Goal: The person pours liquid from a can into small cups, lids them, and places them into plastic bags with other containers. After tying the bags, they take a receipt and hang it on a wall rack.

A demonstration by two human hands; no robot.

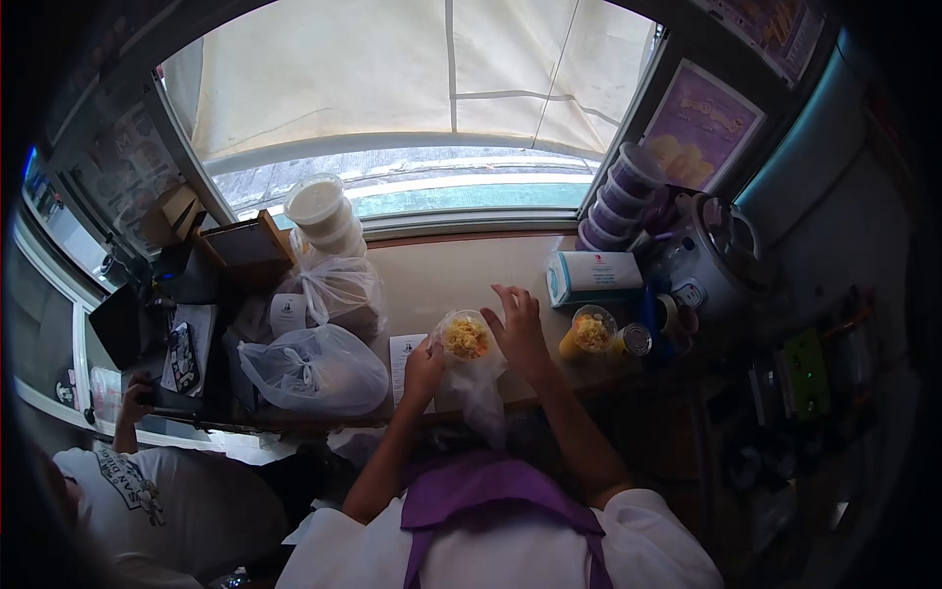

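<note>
A clear cup filled with yellow and orange shredded-looking food [466, 339] stands at the counter's front, in front of me. Around and below it hangs a thin clear plastic bag [479, 393]. My left hand [424, 373] is closed at the left side of the cup and bag, fingers against them. On the right, my right hand [518, 324] is raised with its fingers apart, the thumb close to the cup's rim. A second cup with similar food on top and orange below [592, 332] stands to the right of that hand.
A tied plastic bag [314, 378] and stacked white containers [319, 206] stand left; a paper slip [402, 358] lies near my left hand. Right are a tissue box [599, 280], a can [636, 340], and purple-lidded tubs [623, 196]. Another person [177, 501] is at lower left.
</note>
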